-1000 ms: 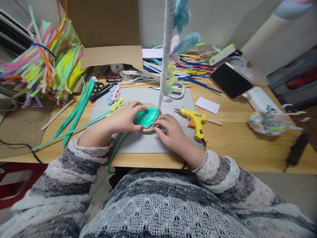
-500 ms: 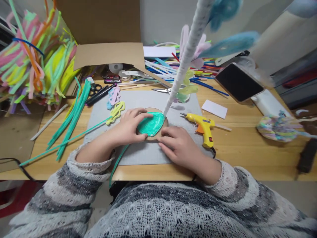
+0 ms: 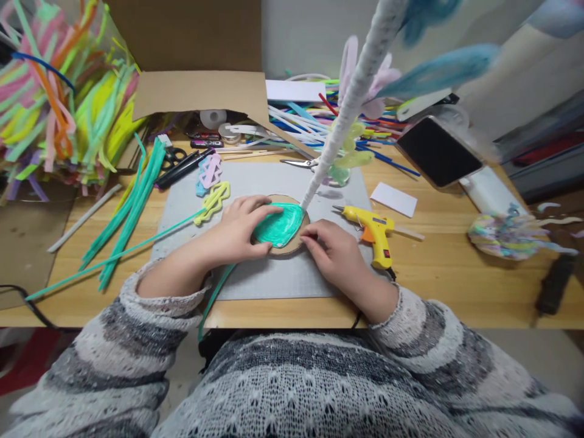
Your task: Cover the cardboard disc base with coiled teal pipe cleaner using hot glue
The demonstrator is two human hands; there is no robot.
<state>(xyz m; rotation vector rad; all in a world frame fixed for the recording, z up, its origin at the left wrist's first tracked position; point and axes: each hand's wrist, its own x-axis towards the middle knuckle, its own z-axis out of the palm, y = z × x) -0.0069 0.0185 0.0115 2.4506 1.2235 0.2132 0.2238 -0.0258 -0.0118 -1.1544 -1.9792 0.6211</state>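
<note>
Since the earlier frame in the head view, fingers of the right hand [image 3: 335, 250] have gone a little up along the rim of the round base [image 3: 294, 246], and thumb and index finger are now brought together at its right edge. I cannot tell if some thin thing is pinched between these tips. The left hand [image 3: 236, 228] grasps the base at its left side, the thumb at the lower edge and the fingers over the green coil [image 3: 281, 225], so the left part of both is hidden from me.

The base lies on the grey board [image 3: 264, 283], in front of the person. From its upper right edge rises the white wrapped stalk [image 3: 345, 118], which leans to the right and is cut off by the top border. Its blue petals [image 3: 440, 72] are blurred, and the highest ones are also cut off. Behind the stalk and its lower petals I see the blade of the scissors [image 3: 296, 163], but the handle is mostly covered.

One loose green strand [image 3: 218, 297] comes from under the left forearm and hangs over the table edge; I cannot see where it begins. Right of the board is the yellow glue gun [image 3: 378, 236], near the white card [image 3: 393, 199]. At far left, the bundle of coloured strips [image 3: 59, 103] is partly outside the picture.
</note>
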